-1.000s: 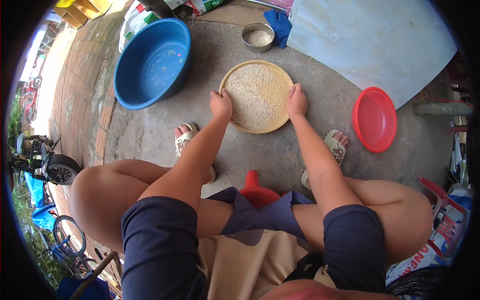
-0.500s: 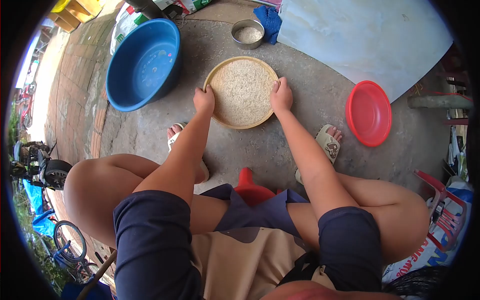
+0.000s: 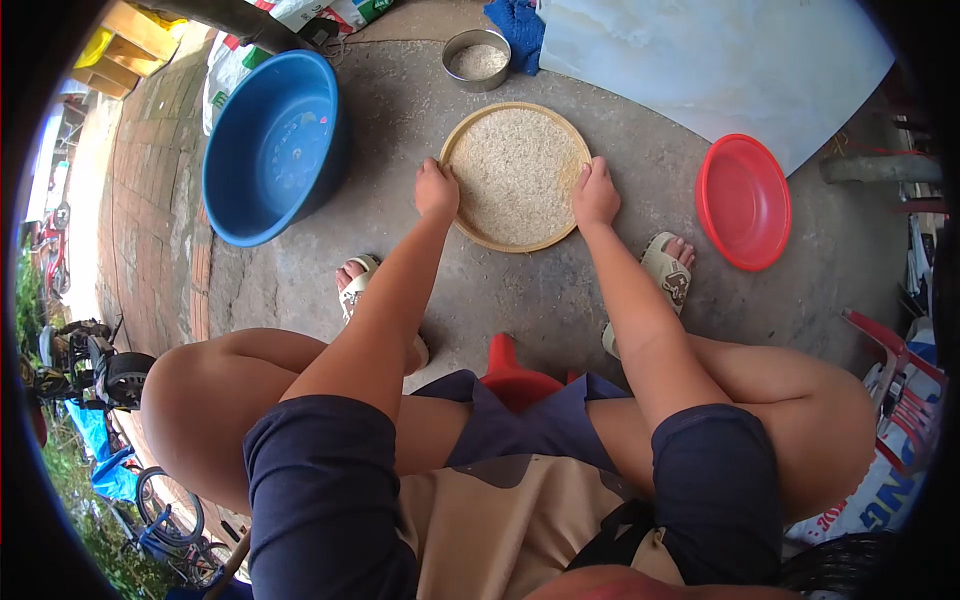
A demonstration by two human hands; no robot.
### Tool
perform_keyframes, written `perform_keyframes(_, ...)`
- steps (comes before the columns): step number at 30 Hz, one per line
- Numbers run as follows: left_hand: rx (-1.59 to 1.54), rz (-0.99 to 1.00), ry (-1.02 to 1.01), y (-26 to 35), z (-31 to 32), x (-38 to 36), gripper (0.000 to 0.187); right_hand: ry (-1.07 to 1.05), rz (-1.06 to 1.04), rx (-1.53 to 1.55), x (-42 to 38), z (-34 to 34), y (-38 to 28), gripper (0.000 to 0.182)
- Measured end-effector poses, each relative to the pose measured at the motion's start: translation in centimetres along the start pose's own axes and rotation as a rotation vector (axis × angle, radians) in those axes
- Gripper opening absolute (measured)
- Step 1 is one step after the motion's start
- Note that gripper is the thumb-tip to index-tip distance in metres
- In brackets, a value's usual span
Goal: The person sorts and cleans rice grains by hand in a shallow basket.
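A round woven tray (image 3: 517,247) full of pale rice grains (image 3: 515,175) is held level over the concrete floor between my feet. My left hand (image 3: 437,190) grips its left rim, and my right hand (image 3: 596,194) grips the right rim. The fingers of both hands are closed on the edge, partly hidden under it. Just beyond the tray stands a metal bowl (image 3: 476,60) with some grains inside, beside a blue cloth (image 3: 516,34).
A large blue basin (image 3: 272,150) stands at the left and a red basin (image 3: 744,202) at the right. A pale sheet (image 3: 715,70) covers the floor at the back right. Under me is a red stool (image 3: 518,385). Bicycles and sacks lie at the sides.
Both hands and the tray have shifted to the right in view, by more than the surroundings. Both hands keep their hold on the rim. The basins and bowl appear slightly displaced as the view has moved.
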State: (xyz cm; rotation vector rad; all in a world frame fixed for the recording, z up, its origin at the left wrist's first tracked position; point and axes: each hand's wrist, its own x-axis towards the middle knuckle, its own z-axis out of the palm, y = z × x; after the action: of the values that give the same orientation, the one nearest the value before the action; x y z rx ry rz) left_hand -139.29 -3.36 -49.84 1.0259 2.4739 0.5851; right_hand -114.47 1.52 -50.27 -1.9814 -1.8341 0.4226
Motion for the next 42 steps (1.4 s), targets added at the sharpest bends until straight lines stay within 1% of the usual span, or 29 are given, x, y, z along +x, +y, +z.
perform_keyframes(1,0.005,0.003,0.000,-0.1,0.1,-0.1,0.024,-0.013,-0.010,0.019,-0.1,0.3,-0.4,0.018)
perform_keyframes(3,0.185,0.033,0.100,0.1,0.3,-0.5,0.026,-0.010,0.011,0.002,-0.3,0.8,-0.6,0.018)
perform_keyframes(4,0.195,0.038,0.096,0.5,0.5,-0.8,0.026,-0.007,0.026,-0.022,-0.4,1.0,-0.6,0.018)
perform_keyframes(6,0.093,0.300,0.241,1.6,1.4,-1.5,0.042,0.006,0.030,-0.042,-0.5,1.5,-0.4,0.018)
perform_keyframes(7,0.098,0.302,0.234,2.1,1.7,-1.4,0.042,0.022,0.020,-0.068,-0.5,1.8,-0.4,0.018)
perform_keyframes(9,0.140,0.663,0.073,2.9,2.5,-1.3,0.057,0.028,0.025,-0.068,-0.5,2.0,-0.3,0.018)
perform_keyframes(10,0.138,0.659,0.069,3.2,3.1,-1.5,0.057,0.042,0.024,-0.068,-0.5,2.0,-0.3,0.018)
perform_keyframes(12,0.111,0.650,-0.021,3.8,4.4,-1.8,0.060,0.044,0.024,-0.067,-0.5,2.0,-0.4,0.018)
perform_keyframes(14,0.119,0.618,-0.028,4.0,5.4,-1.9,0.061,0.049,0.025,-0.071,-0.5,1.9,-0.4,0.018)
perform_keyframes(16,0.213,0.659,-0.002,4.2,5.6,-1.5,0.062,0.051,0.025,-0.054,-0.4,1.8,-0.5,0.017)
perform_keyframes(22,0.238,0.757,-0.025,6.1,6.5,-0.1,0.065,0.040,0.043,-0.050,-0.4,1.7,-0.6,0.017)
perform_keyframes(25,0.220,0.843,-0.054,7.0,7.2,-0.5,0.065,0.039,0.047,-0.056,-0.4,1.7,-0.6,0.016)
perform_keyframes(26,0.221,0.839,-0.056,7.2,7.3,-0.7,0.065,0.035,0.046,-0.057,-0.4,1.8,-0.5,0.016)
perform_keyframes(28,0.199,0.958,-0.135,7.6,7.6,-1.3,0.065,0.041,0.047,-0.038,-0.4,1.7,-0.5,0.017)
perform_keyframes(29,0.187,1.006,-0.140,7.8,7.7,-1.6,0.063,0.041,0.044,-0.038,-0.3,1.7,-0.5,0.017)
perform_keyframes(30,0.187,1.005,-0.138,7.8,7.7,-2.1,0.063,0.036,0.051,-0.038,-0.3,1.8,-0.5,0.018)
perform_keyframes(32,0.218,1.114,-0.233,7.7,7.5,-3.1,0.062,0.032,0.054,-0.036,-0.4,1.8,-0.4,0.018)
perform_keyframes(34,0.218,1.147,-0.237,7.2,7.1,-4.0,0.058,0.021,0.061,-0.031,-0.4,1.8,-0.4,0.019)
perform_keyframes(37,0.198,1.283,-0.333,5.8,6.2,-4.8,0.054,0.008,0.054,-0.029,-0.4,1.6,-0.4,0.019)
perform_keyframes(38,0.199,1.282,-0.326,5.2,5.9,-4.9,0.054,0.011,0.048,-0.027,-0.4,1.6,-0.5,0.019)
perform_keyframes(40,0.225,1.332,-0.399,3.7,5.5,-5.1,0.051,-0.014,0.048,-0.038,-0.4,1.5,-0.4,0.020)
perform_keyframes(42,0.221,1.336,-0.403,2.5,4.8,-4.9,0.050,-0.020,0.039,-0.046,-0.4,1.5,-0.3,0.020)
